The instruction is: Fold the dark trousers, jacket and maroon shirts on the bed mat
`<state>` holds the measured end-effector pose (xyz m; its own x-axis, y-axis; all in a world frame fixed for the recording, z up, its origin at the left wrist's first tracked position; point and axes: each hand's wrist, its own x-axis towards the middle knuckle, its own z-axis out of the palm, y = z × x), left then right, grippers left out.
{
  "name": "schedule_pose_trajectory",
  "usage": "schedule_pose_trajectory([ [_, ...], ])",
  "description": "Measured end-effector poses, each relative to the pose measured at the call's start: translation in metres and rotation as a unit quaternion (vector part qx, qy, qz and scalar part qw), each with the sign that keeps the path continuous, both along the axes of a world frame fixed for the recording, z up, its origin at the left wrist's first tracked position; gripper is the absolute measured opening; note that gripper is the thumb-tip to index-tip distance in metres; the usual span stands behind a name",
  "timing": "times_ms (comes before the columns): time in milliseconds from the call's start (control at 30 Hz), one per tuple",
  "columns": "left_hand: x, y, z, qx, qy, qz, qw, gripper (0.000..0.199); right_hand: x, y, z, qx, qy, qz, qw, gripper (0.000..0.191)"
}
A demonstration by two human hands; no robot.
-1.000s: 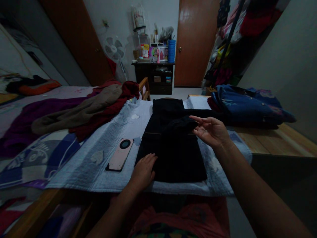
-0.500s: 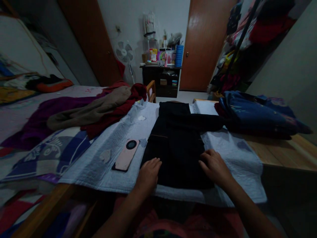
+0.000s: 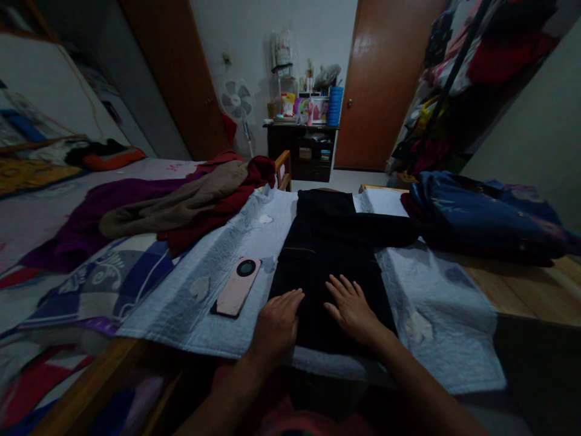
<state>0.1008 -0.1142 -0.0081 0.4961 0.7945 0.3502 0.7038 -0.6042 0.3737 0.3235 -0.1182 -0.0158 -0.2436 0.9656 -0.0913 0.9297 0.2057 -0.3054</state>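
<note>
A black garment (image 3: 338,266) lies spread on a pale blue quilted cloth (image 3: 190,321). One long part, like a sleeve or a leg, reaches from it to the right, and a thin light seam crosses its left side. My left hand (image 3: 279,318) rests on the garment's left edge near the front, fingers stretched out and close together. Flat on the lower middle of the garment is my right hand (image 3: 351,306), its fingers spread. Neither hand grips anything. To the left of my left hand a pink phone (image 3: 238,287) lies with its round black camera up.
Folded blue clothes (image 3: 481,212) are stacked at the right on a wooden surface (image 3: 503,287). Purple, grey and dark red clothes (image 3: 186,206) lie at the left on a bed. A fan (image 3: 238,100) and a dark cabinet (image 3: 299,151) stand at the back wall.
My right hand has moved left from the garment's right edge onto its middle, and its fingers have spread. My left hand stays at the left edge. The view has shifted slightly.
</note>
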Motion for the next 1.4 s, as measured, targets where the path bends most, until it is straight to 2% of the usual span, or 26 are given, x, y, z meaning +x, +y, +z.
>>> schedule_pose_trajectory([
  [133, 0.008, 0.000, -0.004, 0.005, 0.005, -0.013, 1.000, 0.049, 0.003, 0.007, 0.014, -0.006, 0.056, -0.003, 0.998, 0.051],
  [267, 0.014, -0.001, -0.021, -0.015, 0.069, -0.032, 0.997, 0.046, 0.004, 0.023, 0.021, 0.011, 0.175, -0.023, 0.984, 0.039],
  [333, 0.012, -0.002, -0.030, -0.020, 0.093, -0.038, 0.995, 0.044, 0.002, 0.028, 0.020, 0.004, 0.180, -0.020, 0.983, 0.036],
  [433, 0.007, -0.001, -0.036, -0.016, 0.089, -0.040, 0.995, 0.044, -0.004, 0.029, 0.020, -0.005, 0.128, -0.003, 0.992, 0.041],
  [533, 0.003, 0.001, -0.031, -0.035, 0.054, -0.031, 0.997, 0.044, -0.010, 0.023, 0.022, -0.005, 0.083, 0.011, 0.996, 0.060],
  [567, 0.002, 0.002, -0.027, -0.046, 0.036, -0.022, 0.998, 0.044, -0.011, 0.022, 0.024, -0.006, 0.071, 0.016, 0.997, 0.061],
  [667, 0.000, 0.004, -0.015, -0.073, -0.030, 0.004, 0.997, 0.042, -0.007, 0.023, 0.029, -0.028, 0.068, 0.016, 0.997, 0.042],
  [733, -0.001, 0.005, -0.006, -0.083, -0.074, 0.013, 0.994, 0.042, 0.002, 0.029, 0.035, -0.048, 0.121, 0.002, 0.992, 0.035],
  [833, -0.001, 0.006, 0.007, -0.088, -0.120, 0.012, 0.989, 0.041, 0.022, 0.041, 0.053, -0.077, 0.265, -0.042, 0.960, 0.029],
  [933, 0.003, 0.007, 0.019, -0.090, -0.144, 0.002, 0.986, 0.035, 0.043, 0.052, 0.081, -0.103, 0.411, -0.142, 0.895, 0.026],
  [1033, 0.013, 0.007, 0.026, -0.082, -0.153, -0.014, 0.985, 0.032, 0.055, 0.060, 0.111, -0.099, 0.488, -0.213, 0.840, 0.028],
  [1100, 0.022, 0.006, 0.026, -0.071, -0.148, -0.028, 0.986, 0.034, 0.060, 0.064, 0.126, -0.081, 0.506, -0.231, 0.827, 0.029],
  [1167, 0.029, 0.004, 0.018, -0.060, -0.121, -0.045, 0.990, 0.038, 0.061, 0.065, 0.133, -0.067, 0.508, -0.226, 0.828, 0.029],
  [1267, 0.036, 0.002, -0.002, -0.058, -0.027, -0.079, 0.995, 0.043, 0.058, 0.061, 0.126, -0.073, 0.487, -0.191, 0.849, 0.027],
  [1400, 0.036, 0.000, -0.029, -0.056, 0.071, -0.094, 0.991, 0.042, 0.046, 0.044, 0.090, -0.110, 0.410, -0.109, 0.899, 0.025],
])
